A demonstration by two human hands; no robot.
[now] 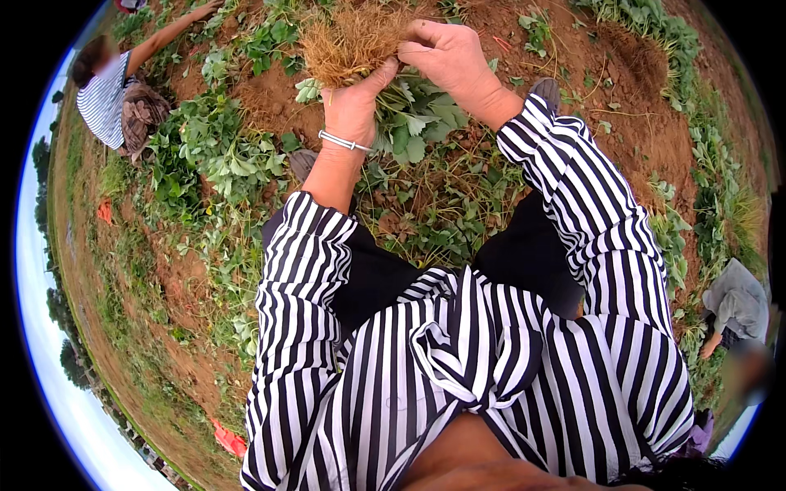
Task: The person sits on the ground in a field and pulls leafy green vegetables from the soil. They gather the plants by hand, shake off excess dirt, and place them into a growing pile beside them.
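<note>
My left hand (353,107), with a metal bangle at its wrist, is closed around a bundle of uprooted strawberry-like plants. The brown fibrous roots (353,46) point up and away from me, and the green leaves (417,123) hang below, between my hands. At the right edge of the roots is my right hand (451,64), its thumb and forefinger brought together against the bundle; whether they pinch a root or tie is too small to tell.
Leafy plants (215,141) lie heaped to the left, and loose stems (430,208) cover the ground between my knees. A row of uprooted plants (681,67) runs along the right. One person (104,104) crouches at upper left, another (740,301) at lower right. Red scraps (228,439) lie at lower left.
</note>
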